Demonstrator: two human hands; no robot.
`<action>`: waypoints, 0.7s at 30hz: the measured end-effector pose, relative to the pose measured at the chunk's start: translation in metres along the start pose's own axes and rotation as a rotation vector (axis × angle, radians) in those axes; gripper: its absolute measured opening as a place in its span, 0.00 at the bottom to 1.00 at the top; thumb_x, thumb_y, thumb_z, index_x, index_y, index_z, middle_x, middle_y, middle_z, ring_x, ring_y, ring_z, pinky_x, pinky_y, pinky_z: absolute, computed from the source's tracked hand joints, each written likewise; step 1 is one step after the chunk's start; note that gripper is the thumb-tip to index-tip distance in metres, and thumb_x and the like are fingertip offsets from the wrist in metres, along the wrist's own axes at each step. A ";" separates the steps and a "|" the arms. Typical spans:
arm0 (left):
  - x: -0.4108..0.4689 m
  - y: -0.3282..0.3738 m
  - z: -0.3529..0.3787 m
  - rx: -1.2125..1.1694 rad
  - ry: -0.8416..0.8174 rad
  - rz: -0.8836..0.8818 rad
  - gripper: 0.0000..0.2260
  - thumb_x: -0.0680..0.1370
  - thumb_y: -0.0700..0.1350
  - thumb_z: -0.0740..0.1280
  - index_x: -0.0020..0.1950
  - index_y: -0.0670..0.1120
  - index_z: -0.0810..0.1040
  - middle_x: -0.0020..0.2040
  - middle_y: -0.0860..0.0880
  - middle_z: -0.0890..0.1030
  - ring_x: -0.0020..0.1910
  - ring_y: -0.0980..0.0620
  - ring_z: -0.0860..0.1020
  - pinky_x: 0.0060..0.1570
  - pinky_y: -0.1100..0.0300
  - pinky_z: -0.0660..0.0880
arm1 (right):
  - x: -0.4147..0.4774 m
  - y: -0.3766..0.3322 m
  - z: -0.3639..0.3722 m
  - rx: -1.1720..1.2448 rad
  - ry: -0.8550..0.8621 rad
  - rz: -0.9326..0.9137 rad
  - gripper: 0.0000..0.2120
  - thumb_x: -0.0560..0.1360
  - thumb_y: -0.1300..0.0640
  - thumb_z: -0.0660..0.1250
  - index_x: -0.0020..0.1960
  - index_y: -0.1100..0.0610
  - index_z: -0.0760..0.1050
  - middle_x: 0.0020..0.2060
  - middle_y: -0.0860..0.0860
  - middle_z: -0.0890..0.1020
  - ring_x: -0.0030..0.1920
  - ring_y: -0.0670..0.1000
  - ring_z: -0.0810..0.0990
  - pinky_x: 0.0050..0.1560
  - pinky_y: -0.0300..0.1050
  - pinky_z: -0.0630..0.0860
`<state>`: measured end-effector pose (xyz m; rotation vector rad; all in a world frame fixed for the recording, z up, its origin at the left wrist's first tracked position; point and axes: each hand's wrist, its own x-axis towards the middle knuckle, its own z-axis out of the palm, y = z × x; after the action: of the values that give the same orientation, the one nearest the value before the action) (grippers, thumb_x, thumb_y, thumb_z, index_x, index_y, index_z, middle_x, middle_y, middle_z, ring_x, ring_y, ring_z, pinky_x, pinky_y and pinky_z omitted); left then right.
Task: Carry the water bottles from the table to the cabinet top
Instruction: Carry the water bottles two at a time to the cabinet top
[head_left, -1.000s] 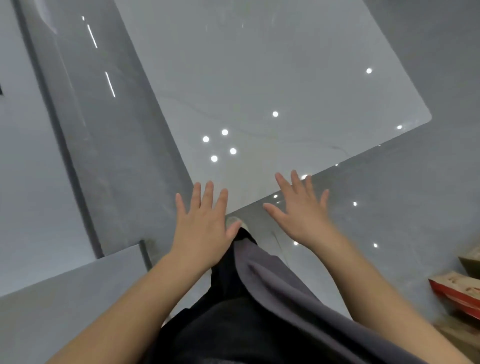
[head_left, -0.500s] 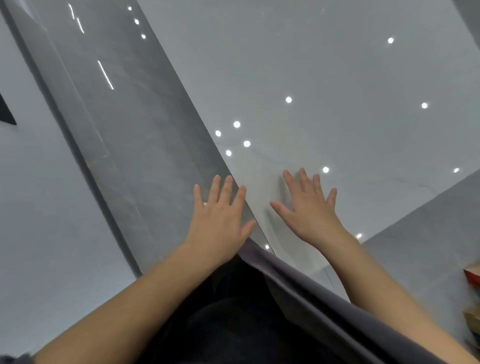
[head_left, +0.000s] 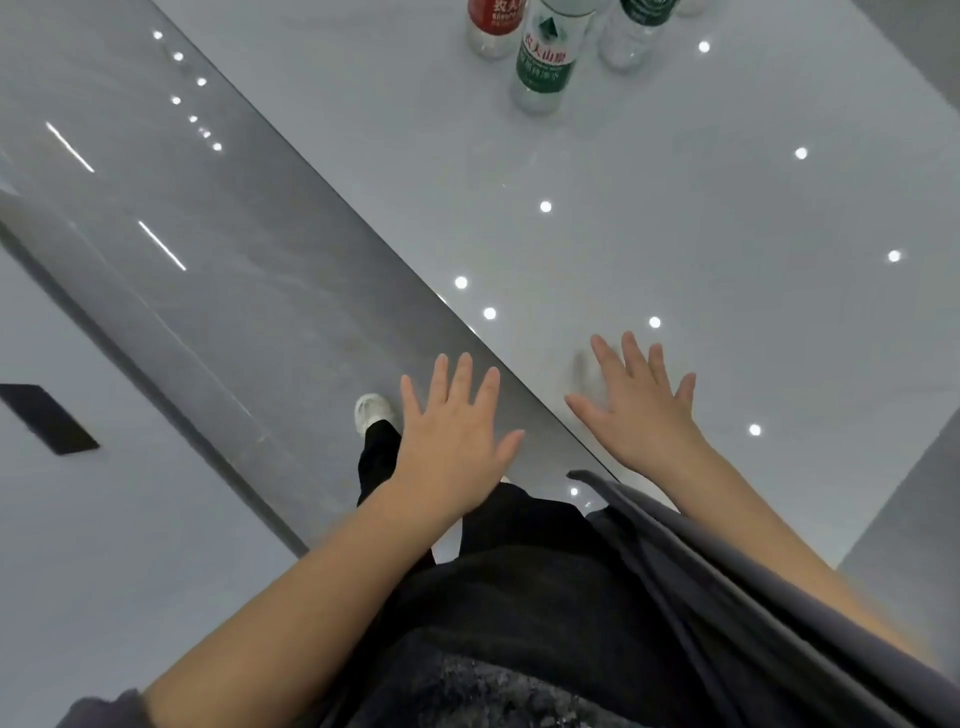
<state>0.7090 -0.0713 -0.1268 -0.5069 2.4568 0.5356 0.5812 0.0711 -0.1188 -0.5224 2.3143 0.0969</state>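
Three water bottles stand at the far end of the glossy white table (head_left: 675, 234): one with a red label (head_left: 491, 26), one with a green and white label (head_left: 543, 57) nearest me, and one with a dark green label (head_left: 634, 31). All are cut off by the top edge. My left hand (head_left: 452, 436) hovers open over the floor beside the table's near edge. My right hand (head_left: 639, 410) is spread open just above the table's near corner. Both hands are empty and far from the bottles.
Dark grey polished floor (head_left: 208, 234) runs along the table's left side. A pale wall or cabinet face (head_left: 104, 519) with a black rectangular plate (head_left: 47, 418) lies at the left. My white shoe (head_left: 371, 410) and dark trouser leg show below my left hand.
The view has moved forward along the table, and the bottles have come into sight at the top. Both hands stay open and spread in front of me.
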 end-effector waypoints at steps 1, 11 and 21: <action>0.006 -0.016 -0.012 0.029 -0.011 0.031 0.32 0.81 0.62 0.50 0.80 0.49 0.45 0.80 0.44 0.44 0.78 0.43 0.40 0.73 0.38 0.41 | 0.003 -0.015 -0.002 0.043 0.004 0.030 0.34 0.81 0.39 0.53 0.80 0.46 0.41 0.80 0.52 0.42 0.79 0.58 0.38 0.74 0.67 0.40; 0.096 -0.101 -0.129 0.083 -0.024 0.168 0.31 0.81 0.62 0.51 0.79 0.50 0.47 0.80 0.45 0.47 0.78 0.43 0.42 0.73 0.37 0.43 | 0.053 -0.110 -0.043 0.355 0.151 0.153 0.32 0.81 0.43 0.54 0.80 0.47 0.42 0.80 0.51 0.42 0.79 0.56 0.38 0.75 0.63 0.40; 0.237 -0.125 -0.217 0.127 -0.028 0.255 0.33 0.80 0.61 0.55 0.79 0.48 0.46 0.80 0.46 0.49 0.79 0.44 0.45 0.75 0.41 0.46 | 0.170 -0.144 -0.122 0.960 0.428 0.208 0.43 0.76 0.50 0.70 0.80 0.48 0.45 0.79 0.46 0.52 0.79 0.47 0.49 0.77 0.48 0.52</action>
<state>0.4882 -0.3362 -0.1367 -0.1349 2.5242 0.4796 0.4492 -0.1452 -0.1370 0.2141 2.4551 -1.0613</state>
